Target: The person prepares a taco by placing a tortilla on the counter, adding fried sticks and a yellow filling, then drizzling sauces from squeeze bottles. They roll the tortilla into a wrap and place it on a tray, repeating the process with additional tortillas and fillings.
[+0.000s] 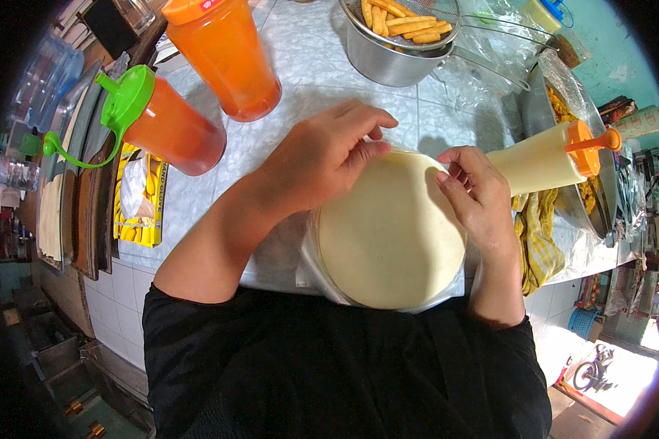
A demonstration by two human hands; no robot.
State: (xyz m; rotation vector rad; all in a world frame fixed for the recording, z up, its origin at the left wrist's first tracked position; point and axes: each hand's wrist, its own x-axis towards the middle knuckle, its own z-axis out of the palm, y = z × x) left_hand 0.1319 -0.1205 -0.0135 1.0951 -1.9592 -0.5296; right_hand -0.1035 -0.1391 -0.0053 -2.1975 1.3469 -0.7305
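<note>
Far left: shelving and oddments are blurring into the dark rim, most of them hard to make out.
Left: yellow printed box [154,233], lying on the marbled counter [304,99]; white material is covering part of its face.
Upper left: green-capped bottle [176,132] of red-orange liquid, leaning in the wide view; beside it, taller orange bottle [234,69], its cap being cut by the top edge.
Centre: left hand [333,154], bending its fingers half open, thumb tip meeting the stack's upper rim; nothing is showing between thumb and forefinger.
Centre, below: stack of pale rounds [388,234], resting on clear plastic [315,271]; layers are not showing clearly enough to count.
Top centre: metal pot [377,66], carrying a strainer [450,16] of golden sticks [410,28]; the frame is cropping its top.
Right of centre: right hand [483,194], bringing thumb and forefinger close at the stack's upper right rim; cannot tell whether they are gripping an edge.
Right: orange-capped pale bottle [538,157], partly hiding a metal bowl [578,216]; checked yellow cloth [545,256] is lying below.
</note>
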